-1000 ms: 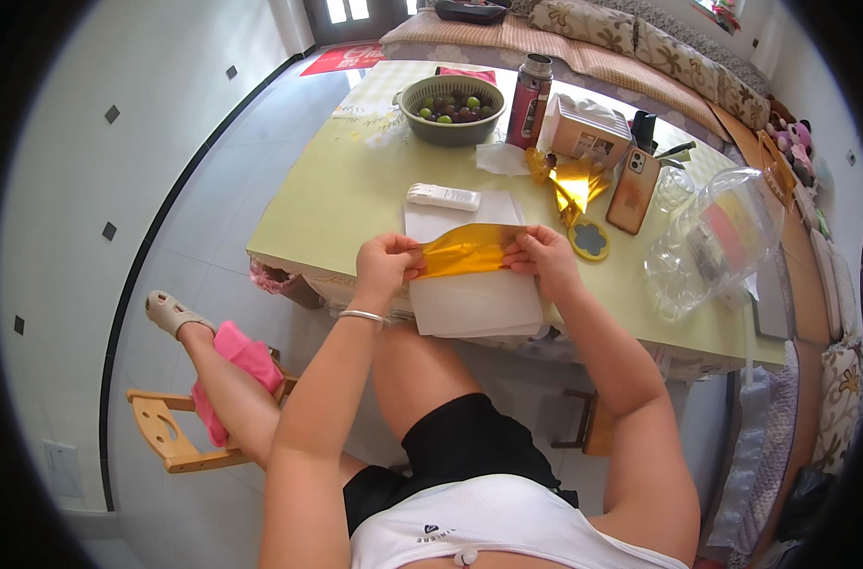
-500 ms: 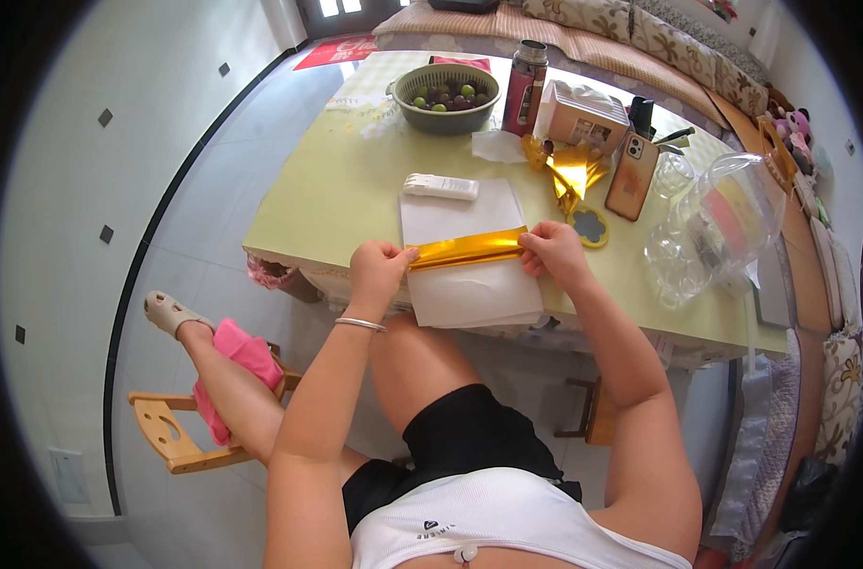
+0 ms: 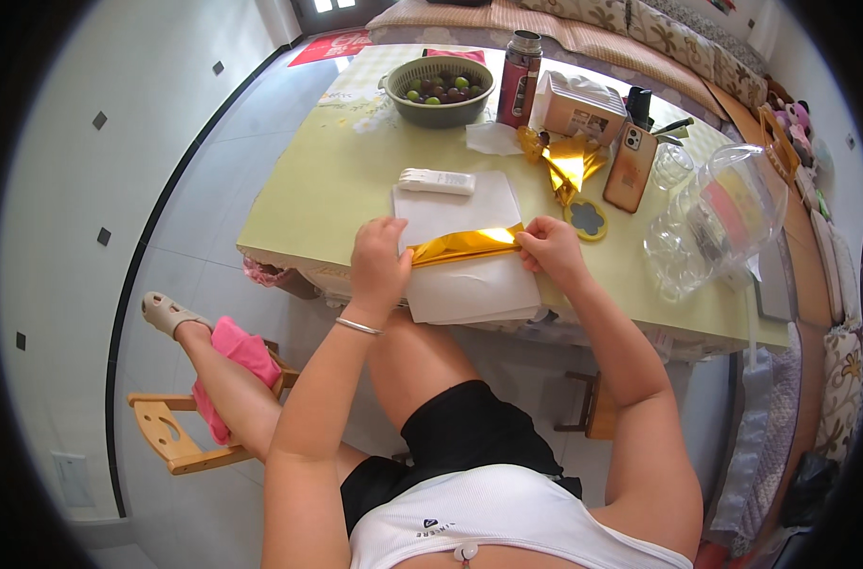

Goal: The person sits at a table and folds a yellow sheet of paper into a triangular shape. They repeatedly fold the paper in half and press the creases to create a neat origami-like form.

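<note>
A narrow folded strip of shiny gold foil paper (image 3: 467,246) stretches between my two hands, over a small stack of white paper (image 3: 474,290) at the table's near edge. My left hand (image 3: 380,261) is at the strip's left end, its thumb on the foil and its fingers lifted and partly curled. The right end is pinched between thumb and fingers of my right hand (image 3: 550,248). A white, slim rectangular object (image 3: 437,181) lies across the top of the paper. Right of the stack are a crumpled piece of gold foil (image 3: 571,163) and a yellow flower-shaped mirror (image 3: 586,219).
Farther back stand a colander of grapes (image 3: 438,96), a red thermos flask (image 3: 519,81) and a tissue box (image 3: 583,107). A phone (image 3: 631,169) leans near the box. A large clear plastic bottle (image 3: 711,223) lies at the right. My leg rests over a wooden chair (image 3: 204,462).
The fingers of my left hand have lifted and spread from the foil's left end. The strip looks narrower now. My right hand keeps its pinch.
</note>
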A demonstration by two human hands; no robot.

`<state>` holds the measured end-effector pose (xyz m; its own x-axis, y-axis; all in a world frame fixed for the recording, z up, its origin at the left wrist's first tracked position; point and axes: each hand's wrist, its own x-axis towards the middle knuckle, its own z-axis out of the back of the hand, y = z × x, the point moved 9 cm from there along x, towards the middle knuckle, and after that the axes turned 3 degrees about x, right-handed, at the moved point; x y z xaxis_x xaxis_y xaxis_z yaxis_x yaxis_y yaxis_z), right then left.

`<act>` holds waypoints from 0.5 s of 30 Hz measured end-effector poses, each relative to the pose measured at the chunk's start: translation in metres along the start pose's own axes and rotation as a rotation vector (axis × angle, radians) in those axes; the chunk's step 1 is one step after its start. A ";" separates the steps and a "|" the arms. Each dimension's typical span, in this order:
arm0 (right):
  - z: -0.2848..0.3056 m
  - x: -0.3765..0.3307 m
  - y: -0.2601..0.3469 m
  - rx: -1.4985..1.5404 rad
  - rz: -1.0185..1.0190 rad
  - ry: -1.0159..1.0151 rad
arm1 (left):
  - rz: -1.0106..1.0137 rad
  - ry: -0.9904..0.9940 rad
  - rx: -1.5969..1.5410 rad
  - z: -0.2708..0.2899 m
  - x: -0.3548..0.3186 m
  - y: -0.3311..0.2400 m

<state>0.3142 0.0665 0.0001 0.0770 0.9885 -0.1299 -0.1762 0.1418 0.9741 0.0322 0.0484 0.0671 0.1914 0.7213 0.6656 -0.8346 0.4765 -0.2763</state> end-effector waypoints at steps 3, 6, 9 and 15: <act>0.000 -0.002 0.002 -0.017 0.012 -0.009 | -0.358 0.032 0.048 -0.006 0.002 -0.037; 0.000 -0.003 0.003 -0.038 0.010 -0.015 | -0.490 0.207 0.040 -0.026 -0.013 -0.055; -0.001 -0.003 0.006 -0.046 0.009 -0.008 | -0.485 0.286 0.136 -0.037 -0.021 -0.052; -0.001 -0.003 0.005 -0.079 0.014 -0.020 | -0.556 0.333 0.222 -0.047 -0.029 -0.058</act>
<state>0.3123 0.0646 0.0051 0.0929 0.9894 -0.1117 -0.2544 0.1321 0.9580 0.0987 0.0234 0.0314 0.7410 0.5326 0.4091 -0.6458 0.7320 0.2168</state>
